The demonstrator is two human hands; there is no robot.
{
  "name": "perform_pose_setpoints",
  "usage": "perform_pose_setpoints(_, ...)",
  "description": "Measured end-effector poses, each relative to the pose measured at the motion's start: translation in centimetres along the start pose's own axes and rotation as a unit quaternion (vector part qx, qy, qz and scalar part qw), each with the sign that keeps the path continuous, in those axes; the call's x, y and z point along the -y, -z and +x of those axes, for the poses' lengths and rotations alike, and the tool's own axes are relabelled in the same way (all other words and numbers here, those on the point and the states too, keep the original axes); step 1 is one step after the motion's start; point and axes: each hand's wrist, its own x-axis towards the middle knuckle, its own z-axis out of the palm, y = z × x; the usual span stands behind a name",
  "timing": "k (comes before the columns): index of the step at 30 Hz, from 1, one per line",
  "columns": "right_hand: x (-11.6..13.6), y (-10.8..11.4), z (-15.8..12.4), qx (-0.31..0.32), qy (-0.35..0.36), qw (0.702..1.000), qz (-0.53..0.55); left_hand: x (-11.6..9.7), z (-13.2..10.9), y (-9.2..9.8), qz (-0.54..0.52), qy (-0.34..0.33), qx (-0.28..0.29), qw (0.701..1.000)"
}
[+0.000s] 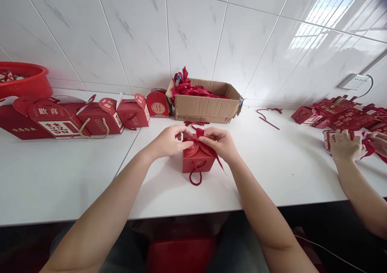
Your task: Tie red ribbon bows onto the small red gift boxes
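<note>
A small red gift box (193,164) with a rope handle hanging at its front stands upright on the white table before me. On its top a red ribbon (218,160) is looped into a bow shape, one tail trailing down the right side. My left hand (169,140) pinches the ribbon from the left, fingertips over the box's top flaps. From the right, my right hand (220,142) grips the ribbon between thumb and fingers, close to the raised loop. The far side of the box is hidden.
Behind the gift box stands a cardboard box (205,108) full of red ribbons. Several red gift boxes (98,117) line the left, near a red basin (27,81). Loose ribbon pieces (269,121) lie to the right. At far right, another person's hands (346,144) hold a box near more boxes (344,115).
</note>
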Motion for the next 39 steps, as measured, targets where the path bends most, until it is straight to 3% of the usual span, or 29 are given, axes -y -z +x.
perform_pose_setpoints(11, 1.8, 1.2, -0.5, 0.13, -0.126, 0.983, 0.036, 0.5, -0.4, -0.6, 0.067, 0.026, -0.002, 0.997)
perform_pose_setpoints(14, 2.5, 0.8, -0.3, 0.121, -0.151, 0.98, 0.046, -0.2, -0.4, -0.2, 0.124, -0.036, 0.014, 0.991)
perform_pose_setpoints(17, 3.1, 0.1, 0.1, 0.088, -0.175, 0.981, -0.009, -1.3, -0.2, 0.7, 0.187, -0.106, 0.045, 0.976)
perform_pose_setpoints(22, 3.7, -0.8, 0.3, 0.051, -0.18, 0.979, -0.076, -3.6, 0.7, 3.2, 0.18, -0.129, 0.131, 0.966)
perform_pose_setpoints(26, 3.9, -0.8, -0.2, 0.06, -0.158, 0.981, -0.092, -5.1, 2.2, 4.5, 0.166, -0.126, 0.14, 0.968)
perform_pose_setpoints(32, 3.4, -0.3, -0.8, 0.112, -0.102, 0.986, -0.073, -4.5, 4.8, 2.2, 0.154, -0.142, 0.092, 0.973)
perform_pose_setpoints(33, 3.2, -0.4, -0.8, 0.098, -0.095, 0.988, -0.072, -4.0, 4.8, 1.6, 0.17, -0.152, 0.054, 0.972)
perform_pose_setpoints(36, 2.7, -0.7, -0.8, 0.062, -0.079, 0.993, -0.065, -2.6, 3.7, 0.6, 0.189, -0.154, -0.131, 0.961)
perform_pose_setpoints(37, 2.6, -0.8, -0.7, 0.059, -0.077, 0.994, -0.059, -2.1, 3.1, 0.5, 0.163, -0.128, -0.163, 0.965)
perform_pose_setpoints(39, 2.5, -0.9, -0.7, 0.061, -0.075, 0.994, -0.051, -1.4, 2.0, 0.6, 0.084, -0.062, -0.143, 0.984)
